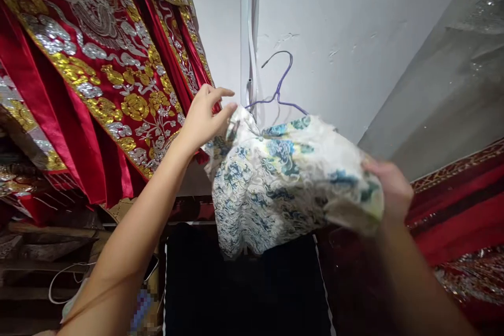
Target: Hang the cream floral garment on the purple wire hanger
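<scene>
Left hand point(205, 115) pinches the garment point(275, 184) at ten o'clock; right hand point(388, 189) grips its three o'clock edge, hanger point(277, 89) above.

Red embroidered drapes point(98, 63) hung at ten o'clock; white wall point(354, 37) at twelve; dark cloth point(244, 294), possibly velvet, at six.

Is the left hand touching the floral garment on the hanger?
Touching. The head view shows the left hand pinching the top corner of the white and blue floral garment beside the purple hanger, fingers on the fabric edge.
</scene>
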Action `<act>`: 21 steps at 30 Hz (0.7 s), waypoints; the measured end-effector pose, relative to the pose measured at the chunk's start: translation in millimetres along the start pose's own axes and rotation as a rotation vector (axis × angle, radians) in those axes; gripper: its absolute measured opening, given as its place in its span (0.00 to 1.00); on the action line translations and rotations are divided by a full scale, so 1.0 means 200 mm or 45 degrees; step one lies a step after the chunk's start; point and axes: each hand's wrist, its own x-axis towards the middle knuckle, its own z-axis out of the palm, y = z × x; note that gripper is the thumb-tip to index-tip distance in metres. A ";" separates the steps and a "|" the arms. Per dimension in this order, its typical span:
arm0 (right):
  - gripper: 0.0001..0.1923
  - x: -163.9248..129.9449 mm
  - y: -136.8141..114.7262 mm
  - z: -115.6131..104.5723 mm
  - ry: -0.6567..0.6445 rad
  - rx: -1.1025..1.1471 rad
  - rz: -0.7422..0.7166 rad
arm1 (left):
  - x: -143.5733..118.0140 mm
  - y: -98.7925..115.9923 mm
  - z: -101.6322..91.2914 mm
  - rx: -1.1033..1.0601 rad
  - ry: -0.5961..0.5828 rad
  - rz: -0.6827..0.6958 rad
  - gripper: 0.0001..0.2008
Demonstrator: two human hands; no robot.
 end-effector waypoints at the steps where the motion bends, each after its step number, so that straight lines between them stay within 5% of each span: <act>1: 0.27 -0.08 -0.03 0.04 -0.031 0.139 0.089 | -0.01 0.05 -0.01 -0.064 -0.050 -0.029 0.18; 3: 0.22 -0.25 -0.08 0.12 -0.286 0.213 0.103 | -0.06 0.14 -0.03 -0.177 -0.215 -0.107 0.20; 6: 0.29 -0.38 -0.14 0.22 -0.882 0.147 -0.174 | -0.14 0.20 -0.06 -0.193 -0.394 -0.224 0.27; 8: 0.31 -0.36 -0.15 0.27 -1.093 0.086 -0.401 | -0.19 0.20 -0.09 -0.203 -0.432 -0.249 0.32; 11: 0.29 -0.22 -0.07 0.33 -0.778 -0.153 -0.644 | -0.23 0.19 -0.16 -0.348 -0.458 -0.211 0.34; 13: 0.39 -0.09 0.02 0.39 -0.559 -0.415 -0.676 | -0.25 0.19 -0.18 -0.474 -0.440 -0.201 0.35; 17: 0.60 0.11 0.14 0.52 -0.525 -0.727 -0.818 | -0.26 0.19 -0.16 -0.612 -0.380 -0.257 0.40; 21: 0.48 0.23 0.12 0.59 -0.427 -0.726 -1.005 | -0.26 0.13 -0.13 -0.665 -0.221 -0.325 0.39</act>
